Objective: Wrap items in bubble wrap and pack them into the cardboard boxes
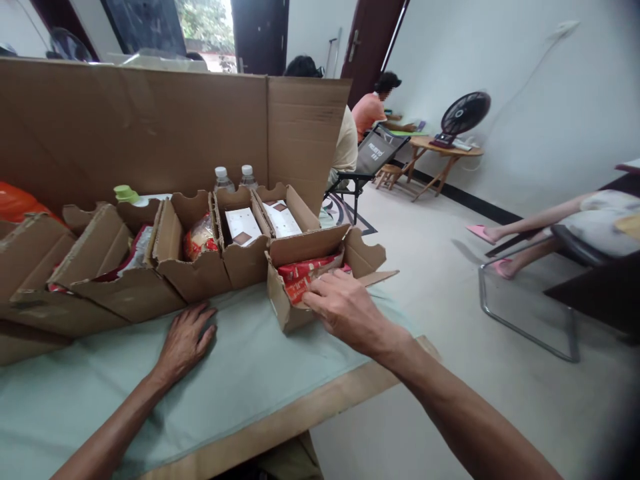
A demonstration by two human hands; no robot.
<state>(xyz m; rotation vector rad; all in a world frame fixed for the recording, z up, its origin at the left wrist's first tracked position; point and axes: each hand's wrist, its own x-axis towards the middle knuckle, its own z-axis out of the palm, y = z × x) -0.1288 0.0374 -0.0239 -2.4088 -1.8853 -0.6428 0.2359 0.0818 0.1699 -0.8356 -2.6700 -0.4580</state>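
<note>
At the table's right end a small open cardboard box (291, 319) holds red printed packets (305, 270). My right hand (345, 307) reaches over its near side, fingers curled in and closed at the near edge of a red packet. The fingertips are partly hidden. My left hand (186, 337) lies flat and open on the pale green cloth (240, 373), in front of a row of cardboard bins. In those bins are a red packet with clear wrapping (201, 238), white boxes with a brown square (243, 227), and a dark red and silver packet (133, 257).
A tall cardboard panel (200, 127) stands behind the bins, with two white-capped bottles (247, 176) and a light green cap (126, 194) before it. The wooden table edge (300, 417) runs along the front. To the right are a fan (460, 115), chairs and seated people.
</note>
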